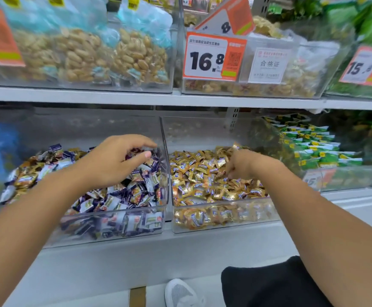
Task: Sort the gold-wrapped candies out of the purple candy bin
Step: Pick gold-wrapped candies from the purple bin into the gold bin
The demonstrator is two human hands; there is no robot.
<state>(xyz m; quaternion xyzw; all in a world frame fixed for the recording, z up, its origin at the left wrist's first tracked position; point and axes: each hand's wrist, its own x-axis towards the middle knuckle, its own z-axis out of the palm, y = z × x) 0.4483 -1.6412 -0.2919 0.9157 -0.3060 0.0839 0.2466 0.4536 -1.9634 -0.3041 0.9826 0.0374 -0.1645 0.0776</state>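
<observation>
I have my left hand over the purple candy bin, fingers curled above the pile by its right wall; whether they pinch anything I cannot tell. Gold-wrapped candies remain mixed in at the bin's left. My right hand reaches into the gold bin just right of it, probably dropping one; its fingertips are hidden.

White shop shelves with clear bins, orange price tags, pale floor.
</observation>
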